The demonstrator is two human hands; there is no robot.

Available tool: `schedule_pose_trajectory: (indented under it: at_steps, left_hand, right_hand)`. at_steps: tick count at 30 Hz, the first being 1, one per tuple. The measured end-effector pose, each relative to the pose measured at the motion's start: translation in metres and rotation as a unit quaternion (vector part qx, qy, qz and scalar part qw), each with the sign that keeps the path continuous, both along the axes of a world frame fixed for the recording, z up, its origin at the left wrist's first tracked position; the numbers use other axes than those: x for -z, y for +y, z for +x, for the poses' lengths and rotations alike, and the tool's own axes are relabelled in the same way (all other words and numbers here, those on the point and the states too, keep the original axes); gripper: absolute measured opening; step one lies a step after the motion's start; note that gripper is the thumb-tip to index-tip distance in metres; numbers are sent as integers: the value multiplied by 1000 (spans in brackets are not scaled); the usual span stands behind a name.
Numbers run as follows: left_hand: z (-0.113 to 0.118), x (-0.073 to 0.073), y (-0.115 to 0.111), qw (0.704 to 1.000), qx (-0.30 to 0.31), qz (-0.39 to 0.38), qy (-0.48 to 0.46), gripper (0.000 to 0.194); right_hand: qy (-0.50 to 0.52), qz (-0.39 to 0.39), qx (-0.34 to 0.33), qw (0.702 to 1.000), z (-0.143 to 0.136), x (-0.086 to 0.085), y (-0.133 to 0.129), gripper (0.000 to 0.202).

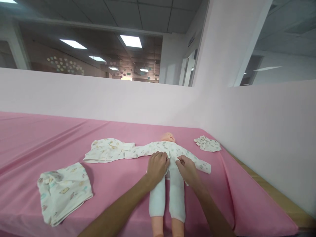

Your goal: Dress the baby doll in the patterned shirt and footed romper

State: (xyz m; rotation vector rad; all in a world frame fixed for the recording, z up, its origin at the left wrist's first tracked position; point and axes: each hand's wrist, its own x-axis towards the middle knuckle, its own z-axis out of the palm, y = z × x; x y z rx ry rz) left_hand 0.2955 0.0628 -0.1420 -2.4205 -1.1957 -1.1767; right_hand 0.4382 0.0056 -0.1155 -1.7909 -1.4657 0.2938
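Note:
A baby doll (168, 137) lies on its back on the pink sheet, head away from me. It wears a white long-sleeved top (145, 149) with small prints, its sleeves spread wide, and white leggings (158, 199). At the doll's waist, my left hand (157, 167) has its fingers closed on the top's front edge. To the right, my right hand (188, 169) pinches cloth at the other side of the top's front. The fingertips of both hands are partly hidden by the cloth.
Folded printed cloths lie at the left front (65, 191) and behind it (107, 150), touching the doll's sleeve. Another small printed cloth (207, 144) lies at the back right. The pink sheet (111, 184) meets white walls behind and on the right.

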Motion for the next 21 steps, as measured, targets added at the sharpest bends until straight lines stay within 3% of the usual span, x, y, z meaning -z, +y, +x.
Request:
schedule_pose_trajectory:
  at_steps: [5, 9, 21]
  left_hand:
    - [0, 4, 2, 1000, 5, 13, 8, 13]
    - [0, 5, 3, 1000, 13, 10, 11, 15]
    - [0, 5, 0, 999, 7, -28, 21, 15]
  right_hand:
    - [126, 88, -51, 987, -12, 9, 3, 20]
    - [170, 109, -60, 978, -19, 18, 2, 24]
    - [145, 111, -40, 982, -26, 22, 3, 28]
